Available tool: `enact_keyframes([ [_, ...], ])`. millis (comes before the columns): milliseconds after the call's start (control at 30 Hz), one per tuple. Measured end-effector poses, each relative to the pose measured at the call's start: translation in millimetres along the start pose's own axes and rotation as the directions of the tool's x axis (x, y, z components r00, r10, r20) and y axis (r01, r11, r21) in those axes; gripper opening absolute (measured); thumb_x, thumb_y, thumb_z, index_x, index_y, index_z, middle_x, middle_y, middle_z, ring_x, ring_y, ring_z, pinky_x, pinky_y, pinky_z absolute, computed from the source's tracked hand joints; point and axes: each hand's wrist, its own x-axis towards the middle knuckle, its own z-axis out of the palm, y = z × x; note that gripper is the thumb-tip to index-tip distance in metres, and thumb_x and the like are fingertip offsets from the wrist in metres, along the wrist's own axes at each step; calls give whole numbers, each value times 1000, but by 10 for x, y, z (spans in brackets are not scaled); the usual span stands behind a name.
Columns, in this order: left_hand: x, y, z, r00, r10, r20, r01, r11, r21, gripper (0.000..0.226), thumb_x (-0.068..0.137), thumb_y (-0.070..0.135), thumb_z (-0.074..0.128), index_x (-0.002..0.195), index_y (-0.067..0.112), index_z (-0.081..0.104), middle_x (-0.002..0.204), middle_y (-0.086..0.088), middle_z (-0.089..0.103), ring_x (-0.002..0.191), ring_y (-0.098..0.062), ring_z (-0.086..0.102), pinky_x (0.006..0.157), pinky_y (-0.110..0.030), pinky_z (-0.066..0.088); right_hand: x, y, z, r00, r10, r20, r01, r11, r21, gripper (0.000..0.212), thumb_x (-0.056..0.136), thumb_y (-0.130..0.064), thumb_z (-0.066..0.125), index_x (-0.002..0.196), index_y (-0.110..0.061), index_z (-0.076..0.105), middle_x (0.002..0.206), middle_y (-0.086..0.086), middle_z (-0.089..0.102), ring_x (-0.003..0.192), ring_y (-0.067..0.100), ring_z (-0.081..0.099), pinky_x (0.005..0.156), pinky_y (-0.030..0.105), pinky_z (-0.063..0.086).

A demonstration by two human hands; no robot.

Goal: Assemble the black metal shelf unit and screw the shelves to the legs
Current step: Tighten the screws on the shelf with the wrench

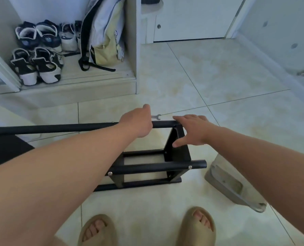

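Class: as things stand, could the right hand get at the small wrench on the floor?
Probably yes: the wrench lies on open tile past the top tube, and nothing stands between it and the right hand on the shelf unit.

shelf unit [147, 167] left end: cut off | left hand [137, 121] fingers: hidden | wrench [157, 117]: possibly, too small

The black metal shelf unit [147, 167] lies on its side on the tiled floor [218, 86], its round legs running level. The upper leg [76, 127] stretches off left. The near leg [158, 168] shows two silver screws [190, 167]. A flat shelf [177, 148] stands on edge at the right end.
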Motion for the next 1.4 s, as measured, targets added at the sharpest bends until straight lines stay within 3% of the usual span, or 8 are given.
enact_keyframes([
  [167,373,-198,168,991,-15,131,9,999,47,6,97,12,42,101,7,41,90,-9,64,73,-26,61,68,-40,52,344,128,75,997,-8,72,-4,987,159,100,69,-72,76,150,-32,31,128,-5,49,121,21,42,97,41,42],
  [267,425,-270,278,998,-4,58,3,1000,14,14,99,18,31,96,13,42,80,-5,58,68,-24,54,56,-36,37,378,131,162,999,-32,-25,35,991,132,80,74,-73,70,136,-29,43,109,-9,47,104,16,42,87,37,44],
  [333,391,-281,325,1000,14,-20,-13,1000,15,19,101,22,27,93,14,41,74,-3,54,62,-23,49,52,-34,30,337,132,221,994,-24,-106,40,989,144,73,77,-72,67,131,-28,46,109,-9,47,103,15,43,83,35,43],
  [567,61,-298,380,970,144,-197,-123,986,114,7,102,24,28,97,20,30,60,4,51,48,-22,46,48,-32,30,61,29,331,950,-10,-311,58,988,145,64,76,-71,67,115,-23,50,104,-6,46,89,16,47,71,31,39],
  [800,-95,-302,242,922,255,-290,-212,962,172,10,103,27,27,95,22,24,55,6,51,45,-21,48,45,-32,30,-140,-97,364,868,-39,-496,-33,990,-137,79,73,-82,61,110,-13,50,100,0,50,85,22,50,72,32,39],
  [933,-138,-393,343,955,199,-221,-186,979,79,9,104,24,29,95,23,29,58,4,54,45,-18,50,42,-31,30,-128,-127,446,906,-67,-418,22,994,-111,67,84,-74,58,117,-16,47,105,-2,49,90,20,50,74,28,40],
  [1133,-132,-472,680,986,141,-93,-133,987,89,7,103,21,32,96,19,31,62,3,51,47,-16,48,43,-30,32,-8,-184,782,966,-10,-258,37,994,100,48,93,-46,66,124,-18,43,112,-2,54,97,24,58,68,32,41],
  [1400,-146,-646,1115,980,27,195,-34,999,33,23,100,9,35,82,22,28,67,-7,57,50,-19,44,44,-32,30,190,-204,1318,993,-34,-116,51,988,147,46,97,-35,61,133,-14,42,121,4,56,100,29,59,70,39,47],
])
